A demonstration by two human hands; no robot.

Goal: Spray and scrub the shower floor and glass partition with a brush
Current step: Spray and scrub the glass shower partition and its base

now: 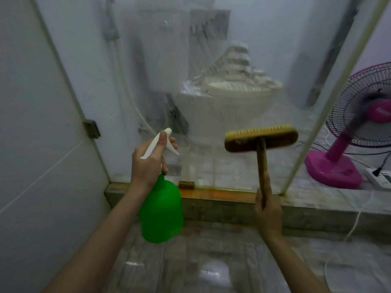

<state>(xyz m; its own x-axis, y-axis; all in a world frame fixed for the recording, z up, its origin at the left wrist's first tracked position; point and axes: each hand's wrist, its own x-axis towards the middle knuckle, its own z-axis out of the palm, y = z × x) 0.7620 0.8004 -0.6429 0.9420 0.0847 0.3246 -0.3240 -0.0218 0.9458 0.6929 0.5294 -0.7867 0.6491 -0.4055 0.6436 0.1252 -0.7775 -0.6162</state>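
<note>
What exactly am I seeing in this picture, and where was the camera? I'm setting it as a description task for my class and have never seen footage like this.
There is no machine here. These are a person's two bare arms, filmed by one wide-angle camera worn on the head, looking forward and down. The wide lens is why straight lines bend near the edges. The left hand grips a green spray bottle by its white trigger top. The right hand holds the wooden handle of a scrubbing brush, with its yellow bristles raised in front of the misty glass partition. The picture does not show whether the brush touches the glass. Below is the wet, tiled shower floor. On the right, past the edge of the glass, stands a pink fan.
</note>
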